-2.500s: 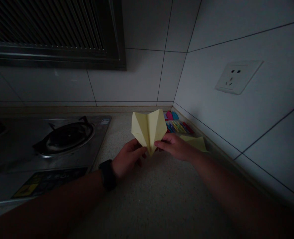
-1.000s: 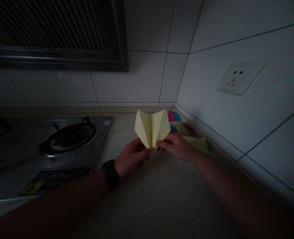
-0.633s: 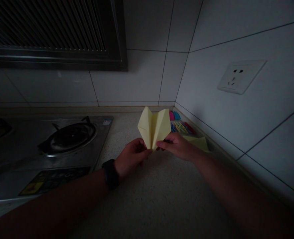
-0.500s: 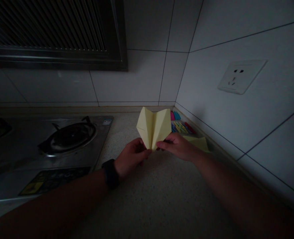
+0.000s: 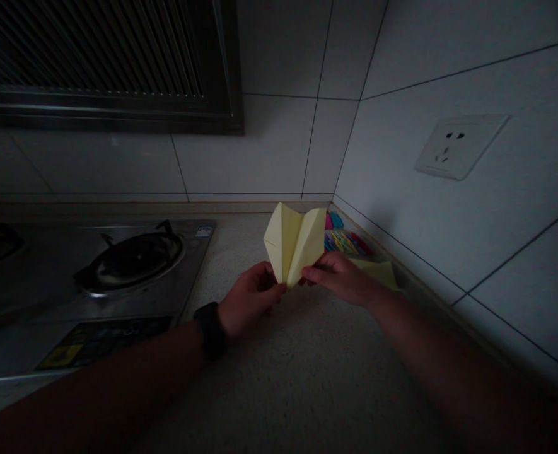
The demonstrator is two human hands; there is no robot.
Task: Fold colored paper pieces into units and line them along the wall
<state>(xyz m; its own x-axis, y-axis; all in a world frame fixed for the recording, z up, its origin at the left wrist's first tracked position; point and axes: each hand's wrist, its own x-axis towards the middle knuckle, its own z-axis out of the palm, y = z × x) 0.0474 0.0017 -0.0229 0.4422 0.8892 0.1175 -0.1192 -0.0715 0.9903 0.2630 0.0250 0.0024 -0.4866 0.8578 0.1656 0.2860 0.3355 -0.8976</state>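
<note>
A folded sheet of pale yellow paper is held up over the counter, its creased panels fanning out from a narrow lower end. My left hand, with a dark watch on the wrist, pinches the paper's lower left edge between thumb and fingers. On the other side, my right hand grips the lower right edge, thumb toward me. The fingertips behind the paper are partly hidden. Just beyond my right hand lies another piece of yellow paper on the counter, partly covered by that hand.
Colourful pens or clips and pink and blue items lie in the back corner. A gas stove takes up the left side under a range hood. The right wall carries a power socket. The speckled counter extends toward me.
The yellow paper has tilted slightly to the right, and its two sides have come a little closer together. Both hands keep their hold in nearly the same place.
</note>
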